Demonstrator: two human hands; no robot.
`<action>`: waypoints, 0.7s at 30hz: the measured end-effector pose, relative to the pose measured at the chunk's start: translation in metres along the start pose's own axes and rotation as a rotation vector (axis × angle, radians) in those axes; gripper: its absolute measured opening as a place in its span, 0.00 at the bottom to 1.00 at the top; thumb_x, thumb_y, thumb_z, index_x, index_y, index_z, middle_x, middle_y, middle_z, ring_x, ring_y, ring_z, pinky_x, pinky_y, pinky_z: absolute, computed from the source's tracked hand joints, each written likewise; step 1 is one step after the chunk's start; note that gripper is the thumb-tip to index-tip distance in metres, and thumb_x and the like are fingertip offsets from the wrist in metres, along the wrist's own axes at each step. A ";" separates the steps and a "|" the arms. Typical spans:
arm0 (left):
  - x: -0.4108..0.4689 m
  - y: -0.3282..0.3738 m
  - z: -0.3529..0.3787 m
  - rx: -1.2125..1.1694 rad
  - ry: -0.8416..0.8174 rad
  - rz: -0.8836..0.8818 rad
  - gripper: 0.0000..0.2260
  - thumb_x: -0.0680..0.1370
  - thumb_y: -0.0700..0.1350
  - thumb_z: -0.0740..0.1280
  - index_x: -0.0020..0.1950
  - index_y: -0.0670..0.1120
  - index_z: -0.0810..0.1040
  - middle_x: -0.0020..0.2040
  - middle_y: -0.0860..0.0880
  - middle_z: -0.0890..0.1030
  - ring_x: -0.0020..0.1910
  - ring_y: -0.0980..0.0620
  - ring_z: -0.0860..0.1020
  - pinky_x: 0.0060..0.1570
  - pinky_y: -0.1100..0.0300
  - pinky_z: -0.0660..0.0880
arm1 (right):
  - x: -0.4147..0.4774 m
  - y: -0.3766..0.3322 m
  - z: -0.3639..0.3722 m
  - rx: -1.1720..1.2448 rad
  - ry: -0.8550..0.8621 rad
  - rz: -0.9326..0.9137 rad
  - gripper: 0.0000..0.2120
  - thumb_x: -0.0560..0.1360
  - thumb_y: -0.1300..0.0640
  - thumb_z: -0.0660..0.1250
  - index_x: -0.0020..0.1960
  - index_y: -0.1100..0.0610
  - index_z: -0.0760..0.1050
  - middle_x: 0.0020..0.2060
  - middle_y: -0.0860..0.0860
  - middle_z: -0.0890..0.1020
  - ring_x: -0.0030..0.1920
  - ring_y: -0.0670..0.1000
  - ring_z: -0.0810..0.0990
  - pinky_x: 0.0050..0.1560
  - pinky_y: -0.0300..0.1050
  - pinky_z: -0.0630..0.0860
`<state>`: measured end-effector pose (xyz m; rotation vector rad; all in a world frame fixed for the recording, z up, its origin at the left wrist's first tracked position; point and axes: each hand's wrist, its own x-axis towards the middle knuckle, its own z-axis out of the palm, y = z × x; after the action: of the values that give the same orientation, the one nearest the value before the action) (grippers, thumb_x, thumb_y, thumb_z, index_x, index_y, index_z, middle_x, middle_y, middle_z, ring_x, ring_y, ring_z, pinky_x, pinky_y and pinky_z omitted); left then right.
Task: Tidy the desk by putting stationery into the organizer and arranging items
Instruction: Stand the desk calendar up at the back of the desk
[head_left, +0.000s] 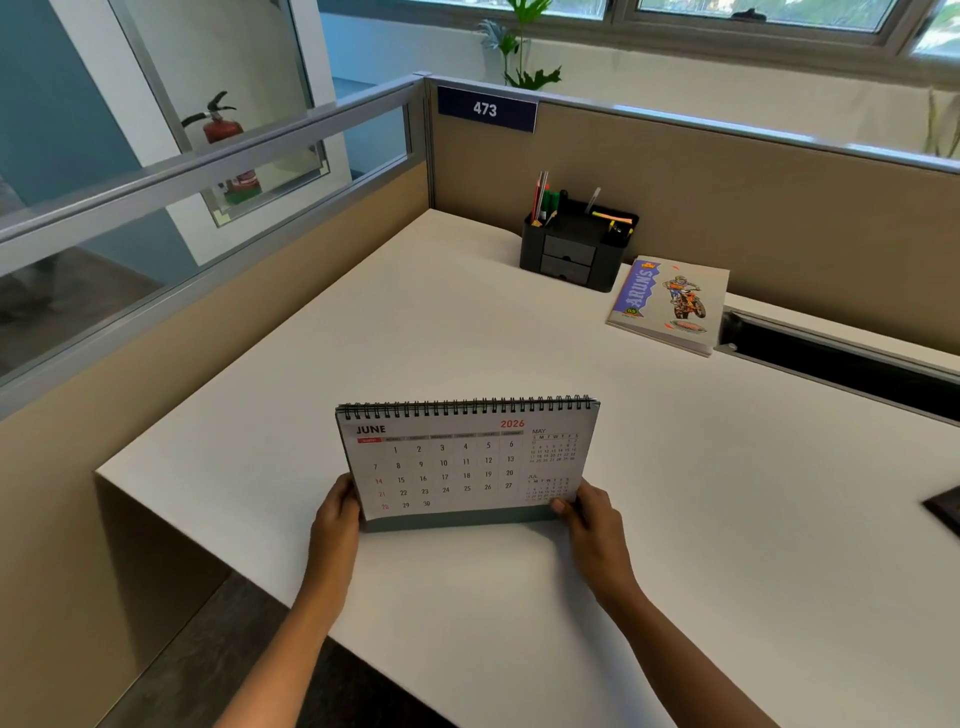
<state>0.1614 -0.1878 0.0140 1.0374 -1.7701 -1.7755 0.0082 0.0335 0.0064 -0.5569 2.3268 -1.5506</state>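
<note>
Upright between the two hands stands a spiral-bound desk calendar (467, 460), its June 2026 page facing the camera and its base close to or on the white desk (675, 519) near the front edge; whether it actually touches the surface cannot be told. The left hand (336, 514) grips the calendar's lower left corner, fingers wrapped behind the card and the thumb side against its edge. The right hand (589, 519) grasps the lower right corner, with a fingertip pressed on the front of the page just beside the small July grid. Both forearms reach in from the bottom of the view.

Well beyond the hands, toward the far corner of the cubicle, sits a black organizer (571, 249) with two small drawers in front. Pens and pencils (545, 200) stand upright in its left compartment, and coloured sticky notes (613, 217) lie in the right one. Just beside the organizer, further to the right of the right hand and away from it, a notebook (670, 304) with a motorbike rider on the cover lies flat on the desk. To its right runs a dark cable slot (841, 364) set into the desk. Beige partition walls (727, 197) enclose the desk, one carrying a blue plate (485, 109) numbered 473.
</note>
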 end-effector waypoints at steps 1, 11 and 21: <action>-0.001 0.000 0.005 -0.015 0.010 -0.002 0.15 0.82 0.40 0.51 0.56 0.56 0.74 0.53 0.49 0.80 0.55 0.50 0.77 0.55 0.54 0.74 | -0.001 -0.001 -0.003 0.010 0.016 -0.005 0.13 0.79 0.66 0.59 0.52 0.48 0.72 0.47 0.42 0.75 0.49 0.45 0.75 0.45 0.28 0.72; -0.004 0.000 0.079 -0.062 -0.021 -0.036 0.16 0.80 0.38 0.51 0.58 0.51 0.74 0.52 0.48 0.81 0.54 0.47 0.78 0.51 0.53 0.76 | -0.023 0.027 -0.055 0.114 0.196 0.123 0.14 0.79 0.66 0.59 0.57 0.48 0.72 0.55 0.49 0.78 0.55 0.52 0.76 0.56 0.43 0.72; -0.012 0.016 0.172 0.065 -0.206 0.044 0.14 0.81 0.39 0.51 0.59 0.49 0.74 0.55 0.49 0.77 0.54 0.51 0.77 0.43 0.66 0.74 | -0.041 0.047 -0.130 0.115 0.420 0.197 0.14 0.78 0.68 0.60 0.57 0.51 0.72 0.51 0.44 0.78 0.54 0.52 0.75 0.56 0.45 0.71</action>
<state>0.0370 -0.0672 0.0163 0.8582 -1.9696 -1.8653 -0.0200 0.1750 0.0138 0.0345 2.4656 -1.8273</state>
